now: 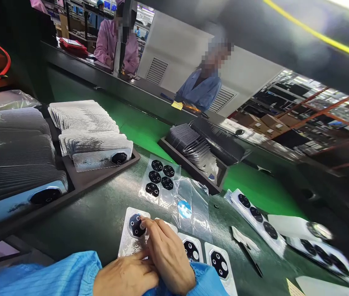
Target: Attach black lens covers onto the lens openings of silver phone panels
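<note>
A silver phone back cover [129, 240] lies on the dark green bench in front of me, with a black octagonal camera plate [136, 225] on its upper end. My right hand [168, 255] rests over it, fingers pressed together, a fingertip on the plate's right edge. My left hand [125, 277] lies just below, fingers curled against the cover's lower end. Two more covers with camera plates [191, 250] [219, 264] lie to the right of my hands.
A clear sheet of black octagonal plates [159, 179] and a film bag with a blue sticker [184, 209] lie ahead. Trays of stacked covers [91, 135] stand at left, a dark tray [197, 154] beyond. Strips of plates [256, 216] lie right. Two people work across the green belt.
</note>
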Demonstrator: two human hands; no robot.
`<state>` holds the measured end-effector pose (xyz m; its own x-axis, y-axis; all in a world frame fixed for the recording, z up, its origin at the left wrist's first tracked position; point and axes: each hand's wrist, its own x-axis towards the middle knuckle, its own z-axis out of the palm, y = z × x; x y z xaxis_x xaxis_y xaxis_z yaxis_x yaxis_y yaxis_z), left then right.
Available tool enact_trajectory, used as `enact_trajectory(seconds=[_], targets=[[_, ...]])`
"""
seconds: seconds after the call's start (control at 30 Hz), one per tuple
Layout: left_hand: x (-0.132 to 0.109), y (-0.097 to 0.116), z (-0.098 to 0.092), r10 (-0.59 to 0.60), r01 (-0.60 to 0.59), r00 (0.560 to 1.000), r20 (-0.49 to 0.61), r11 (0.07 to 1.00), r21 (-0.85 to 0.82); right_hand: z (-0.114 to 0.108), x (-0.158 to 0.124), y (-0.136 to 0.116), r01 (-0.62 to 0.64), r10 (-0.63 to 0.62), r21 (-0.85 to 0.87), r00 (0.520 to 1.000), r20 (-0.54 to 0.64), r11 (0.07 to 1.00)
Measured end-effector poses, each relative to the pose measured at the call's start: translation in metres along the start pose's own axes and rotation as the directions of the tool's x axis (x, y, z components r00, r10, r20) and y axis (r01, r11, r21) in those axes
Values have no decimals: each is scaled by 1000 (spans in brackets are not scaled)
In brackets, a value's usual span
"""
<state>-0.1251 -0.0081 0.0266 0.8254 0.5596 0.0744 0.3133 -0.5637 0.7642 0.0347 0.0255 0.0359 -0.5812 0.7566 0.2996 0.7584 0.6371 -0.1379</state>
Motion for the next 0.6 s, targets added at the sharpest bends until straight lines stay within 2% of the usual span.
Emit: enact_trajectory(seconds=[0.2,0.33,0.6], targets=[[1,1,-3,25,-39,997,-75,982,-186,-1,-5,-12,-141,141,-27,990,1,990],[0,2,-5,27,-44,996,-82,974,-221,1,-2,-14,-188,189,-32,982,27,982],[-3,2,0,-26,20,999,-44,993,-120,-4,6,-8,-81,81,7,996,40,997]])
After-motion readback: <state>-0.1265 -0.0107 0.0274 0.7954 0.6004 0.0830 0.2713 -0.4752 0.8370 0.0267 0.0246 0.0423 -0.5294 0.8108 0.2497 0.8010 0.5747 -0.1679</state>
